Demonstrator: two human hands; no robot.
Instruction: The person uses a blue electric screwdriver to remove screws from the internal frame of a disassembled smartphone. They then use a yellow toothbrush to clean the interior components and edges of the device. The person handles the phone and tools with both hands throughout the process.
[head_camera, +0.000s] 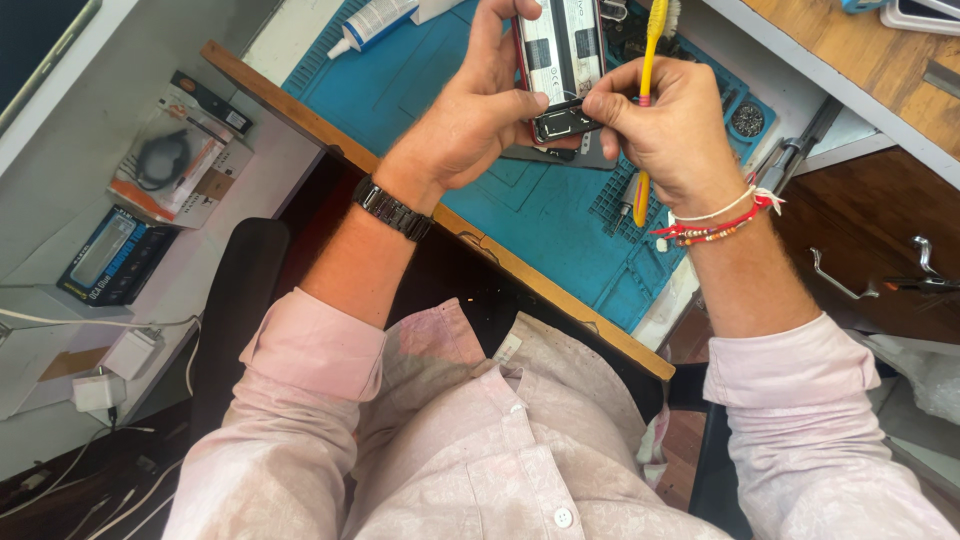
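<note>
Two hands on one opened phone, held above the mat.

Left hand (470, 110) fingers are clamped round the phone (560, 60); right hand (660, 125) fingers pinch its lower black part (562, 122) while gripping one yellow toothbrush (648, 70). Below lies one blue mat (470, 70) on the worktop (300, 110); its round tray pocket (746, 119) holds small parts, too small to count. One white tube (375, 22) lies on the mat's far edge.
</note>
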